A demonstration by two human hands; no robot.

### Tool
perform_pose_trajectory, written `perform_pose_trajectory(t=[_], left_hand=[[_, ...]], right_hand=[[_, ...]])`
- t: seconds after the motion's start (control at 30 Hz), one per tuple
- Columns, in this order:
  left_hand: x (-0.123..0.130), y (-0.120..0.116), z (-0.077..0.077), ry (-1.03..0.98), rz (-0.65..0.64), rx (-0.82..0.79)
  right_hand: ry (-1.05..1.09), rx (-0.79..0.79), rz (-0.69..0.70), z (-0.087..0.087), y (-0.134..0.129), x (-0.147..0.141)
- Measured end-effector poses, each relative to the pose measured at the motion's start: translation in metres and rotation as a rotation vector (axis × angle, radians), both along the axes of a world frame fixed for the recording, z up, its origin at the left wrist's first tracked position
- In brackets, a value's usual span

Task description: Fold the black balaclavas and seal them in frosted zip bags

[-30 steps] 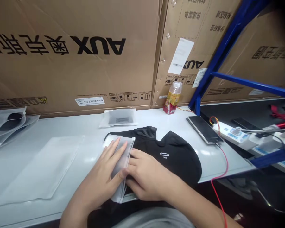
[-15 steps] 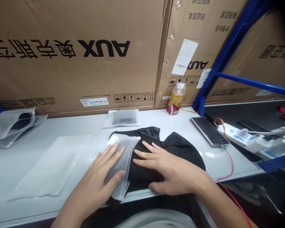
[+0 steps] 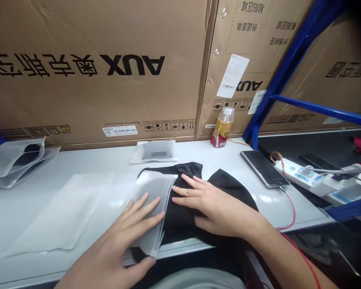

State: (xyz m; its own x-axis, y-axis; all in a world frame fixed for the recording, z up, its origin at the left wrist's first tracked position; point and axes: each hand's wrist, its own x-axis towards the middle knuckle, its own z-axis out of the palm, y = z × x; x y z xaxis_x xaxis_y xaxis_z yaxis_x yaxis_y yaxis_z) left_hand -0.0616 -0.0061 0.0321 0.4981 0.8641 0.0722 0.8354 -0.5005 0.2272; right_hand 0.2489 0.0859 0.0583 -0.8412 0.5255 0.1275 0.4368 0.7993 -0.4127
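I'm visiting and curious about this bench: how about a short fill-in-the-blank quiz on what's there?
The right hand lies on a cloth garment whose colour is ____.
A frosted plastic bag lies under the person's ____ hand.
A smartphone on the white bench connects to a ____ cable.
The big brown cardboard box behind the bench shows the printed word ____.

black; left; red; AUX

I watch through one head-worn camera, aimed forward and down from close above the counter [image 3: 120, 160], over the left hand [image 3: 117, 237] and right hand [image 3: 213, 208] toward the cartons [image 3: 78, 40].
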Motion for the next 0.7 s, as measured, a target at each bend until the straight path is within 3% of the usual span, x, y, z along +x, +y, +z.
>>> perform_pose_trajectory(t=[0.17,0.3,0.43,0.6,0.7], left_hand=[[-0.001,0.005,-0.001,-0.068,0.022,0.023],[0.000,0.009,0.002,-0.145,0.058,0.050],[0.001,0.011,0.000,-0.186,0.027,0.040],[0.000,0.013,-0.003,-0.335,-0.023,0.182],[0.000,0.014,-0.005,-0.397,-0.017,0.264]], right_hand=[[0.184,0.059,-0.029,-0.001,-0.002,-0.018],[0.149,0.051,0.095,-0.007,-0.003,-0.024],[0.114,0.108,0.108,-0.016,0.004,-0.026],[0.230,0.107,-0.101,-0.022,0.001,-0.038],[0.241,0.202,-0.240,-0.031,-0.013,-0.052]])
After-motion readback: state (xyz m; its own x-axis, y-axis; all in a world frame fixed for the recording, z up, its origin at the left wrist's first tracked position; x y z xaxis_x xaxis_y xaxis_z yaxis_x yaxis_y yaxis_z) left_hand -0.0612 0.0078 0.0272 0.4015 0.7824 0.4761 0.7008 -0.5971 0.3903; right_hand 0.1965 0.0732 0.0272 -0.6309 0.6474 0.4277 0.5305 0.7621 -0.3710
